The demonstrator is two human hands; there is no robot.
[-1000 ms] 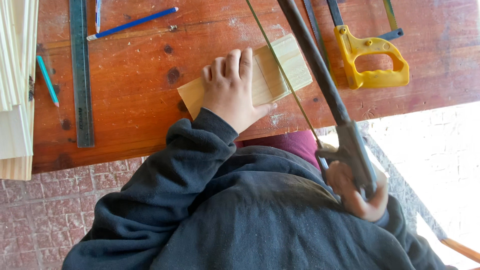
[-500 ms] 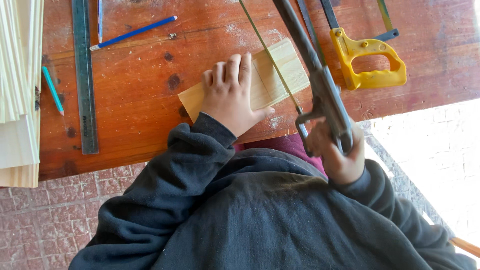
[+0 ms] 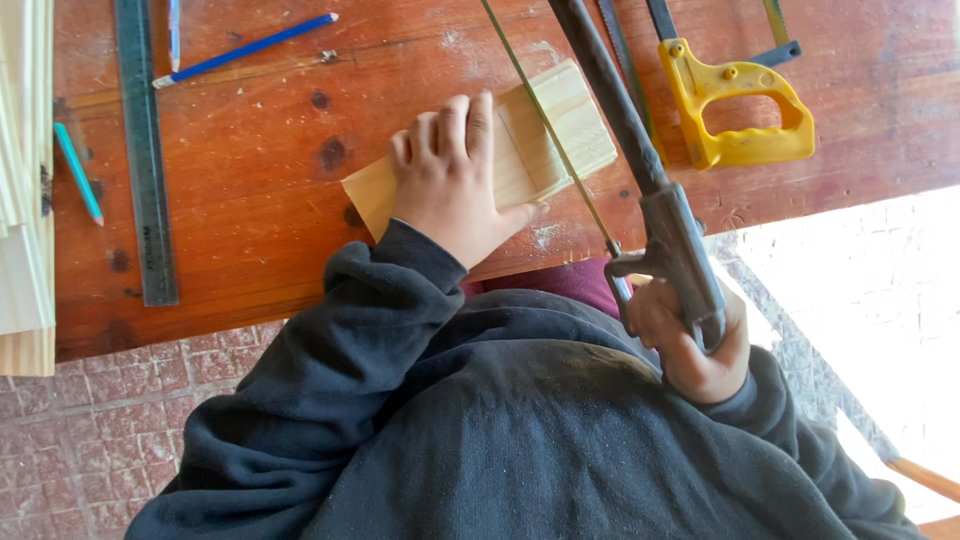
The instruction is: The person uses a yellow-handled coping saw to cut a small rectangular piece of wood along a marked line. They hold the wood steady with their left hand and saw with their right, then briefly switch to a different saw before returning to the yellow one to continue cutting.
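- On the red-brown desk (image 3: 250, 230), near its front edge: a pale wood block (image 3: 545, 135), lying flat.
- Block's long axis runs diagonal, low-left to upper-right; upper-right end points toward the yellow saw (image 3: 735, 105), lower-left end toward the ruler (image 3: 147, 150).
- Left hand (image 3: 455, 180) pressed flat on the block's middle/left part, fingers together pointing away from the body, thumb out to the right along the near edge. Palm down w/ nothing gripped, just pinning the block.
- Right hand (image 3: 690, 345) off the desk's front edge, closed round the grey handle of a frame saw (image 3: 640, 170).
- Saw's long axis steep diagonal: handle low-right near the body, frame going up-left out of the top of view.
- Its thin blade (image 3: 545, 125) crosses the block's right third, roughly across the block's length. Sawdust on the desk by the near edge, just below the cut.
- Yellow saw lies right of the frame, handle toward the front edge, apart from the block.
- Ruler lies far left, approx. perpendicular to the front edge. Blue pencil (image 3: 245, 48) at upper left, slanted; teal pencil (image 3: 78, 172) left of the ruler.
- Pale boards (image 3: 22, 200) stacked at the left edge.
- Dark sleeves fill the lower view; brick floor (image 3: 100, 440) bottom-left.
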